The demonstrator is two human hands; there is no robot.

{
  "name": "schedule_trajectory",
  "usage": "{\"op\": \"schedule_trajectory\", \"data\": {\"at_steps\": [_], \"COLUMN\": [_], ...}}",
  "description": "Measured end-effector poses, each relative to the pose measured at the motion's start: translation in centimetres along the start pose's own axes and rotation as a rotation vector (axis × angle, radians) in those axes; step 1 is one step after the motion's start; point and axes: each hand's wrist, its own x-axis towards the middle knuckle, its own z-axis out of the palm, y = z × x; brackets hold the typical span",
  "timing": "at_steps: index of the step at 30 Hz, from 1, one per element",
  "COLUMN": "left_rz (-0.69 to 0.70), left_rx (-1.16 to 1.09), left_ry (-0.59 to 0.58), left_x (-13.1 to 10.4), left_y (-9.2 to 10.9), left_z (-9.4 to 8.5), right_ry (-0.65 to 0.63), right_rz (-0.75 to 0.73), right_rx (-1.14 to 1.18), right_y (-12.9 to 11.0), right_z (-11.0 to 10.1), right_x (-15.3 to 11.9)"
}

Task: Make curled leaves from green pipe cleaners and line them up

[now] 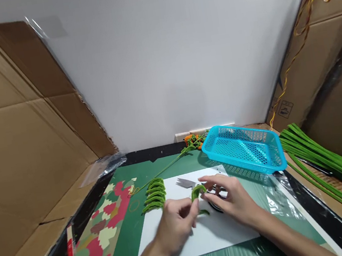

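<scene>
Over a white paper sheet (215, 235), a person's two bare hands work on a curled green piece (196, 191), the left hand (177, 221) pinching its lower end between thumb and finger while the right hand (229, 196) curves around the other end, thumb and forefinger parted; whether those fingertips press on it cannot be told. Scissors (185, 183) lie on the sheet, blades bare and handles partly hidden by the right hand, with a short green piece (204, 212) on the sheet below the curled one. Along the sheet's upper left edge runs a row of similar green curls (154, 196). Beyond the sheet's far edge rests an orange and green flower (196, 140) on a long stem, and off its far right corner sits a blue basket (235, 162); well to the sheet's right lies a bundle of green stems (335, 162)
</scene>
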Motion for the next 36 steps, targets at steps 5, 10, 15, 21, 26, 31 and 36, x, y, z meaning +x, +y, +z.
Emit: {"op": "schedule_trajectory", "data": {"at_steps": [5, 10, 15, 21, 26, 31, 36], "left_rz": [0.072, 0.077, 0.038, 0.047, 0.083, 0.201, 0.117], "left_rx": [0.240, 0.387, 0.459, 0.471, 0.424, 0.317, 0.233], "left_ry": [-0.008, -0.126, -0.179, -0.240, -0.254, -0.212, -0.213], "left_x": [0.9, 0.4, 0.4, 0.3, 0.2, 0.2, 0.3], "left_y": [-1.0, -1.1, -1.1, -0.7, -0.1, 0.8, 0.6], "left_z": [-3.4, -3.4, -3.0, -3.8, -4.1, -3.6, -3.2], "right_ry": [-0.239, -0.345, -0.297, -0.216, -0.217, -0.358, -0.411], "right_rz": [-0.094, -0.230, -0.281, -0.212, -0.125, -0.119, -0.226], "right_rx": [-0.301, -0.380, -0.462, -0.355, -0.311, -0.339, -0.386], "right_y": [0.5, 0.6, 1.2, 1.2, 0.5, 0.3, 0.8], "right_z": [0.4, 2.2, 3.0, 2.3, 1.1, -0.5, 0.2], "right_x": [-0.3, -1.0, -1.6, -1.4, -0.9, -0.6, -1.1]}}
